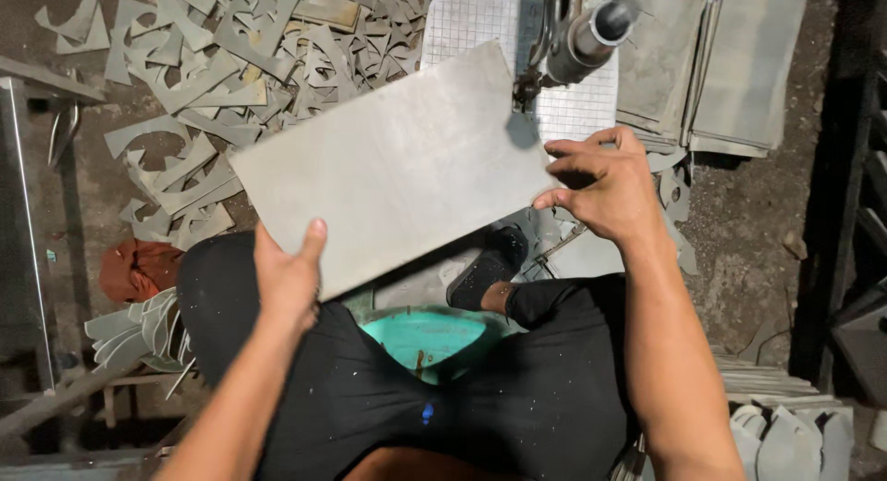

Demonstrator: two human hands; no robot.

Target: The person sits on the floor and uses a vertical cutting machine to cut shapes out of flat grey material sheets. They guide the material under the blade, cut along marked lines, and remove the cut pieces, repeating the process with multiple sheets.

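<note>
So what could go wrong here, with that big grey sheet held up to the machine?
1. The right hand pinches the flat grey rectangular sheet beside the machine's cutting head, so fingers could get caught.
2. The left hand grips only one edge, so the sheet might tilt or slip.
3. Jagged grey offcuts on the floor could cut the black-shoed foot.

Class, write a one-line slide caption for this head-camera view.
Both hands, left hand and right hand, hold a grey sheet at a cutting machine, offcuts heaped beyond.
</note>
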